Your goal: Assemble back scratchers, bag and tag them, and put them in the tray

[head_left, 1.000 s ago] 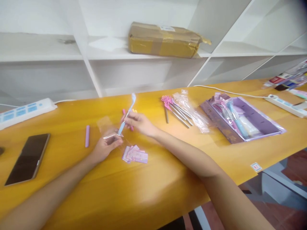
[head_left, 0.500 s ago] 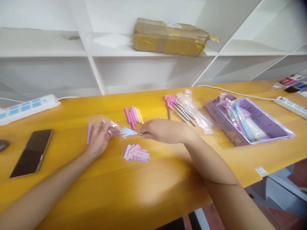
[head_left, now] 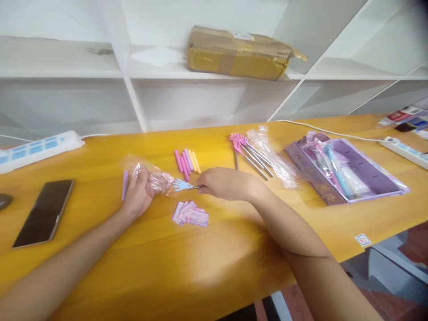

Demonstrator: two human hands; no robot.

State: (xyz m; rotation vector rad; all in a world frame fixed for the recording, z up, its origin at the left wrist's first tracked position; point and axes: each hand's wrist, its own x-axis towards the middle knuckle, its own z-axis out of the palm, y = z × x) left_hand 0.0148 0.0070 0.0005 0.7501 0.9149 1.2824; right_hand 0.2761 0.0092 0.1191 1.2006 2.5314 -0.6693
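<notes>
My left hand (head_left: 137, 192) rests on the yellow table (head_left: 214, 249) and pinches a small clear plastic bag (head_left: 157, 180). My right hand (head_left: 223, 183) is closed on the thin stem of a light blue hand-shaped stick (head_left: 182, 185), whose blue end points into the mouth of the bag. A lilac stick (head_left: 125, 185) lies just left of my left hand. A small heap of pink and purple cards (head_left: 190, 214) lies below the hands. Several pink, purple and yellow sticks (head_left: 186, 162) lie just behind.
A dark phone (head_left: 44, 212) and a white power strip (head_left: 40, 147) lie at the left. Metal sticks with pink hand tops (head_left: 249, 151) and clear wrappers (head_left: 272, 156) sit to the right, then a purple tray (head_left: 347, 176). A taped cardboard parcel (head_left: 239, 53) lies on the white shelf.
My right hand has laid the blue stick from upright to flat, with its blue end at the bag. My left hand has gathered and opened the bag, and the stick has edged slightly into it.
</notes>
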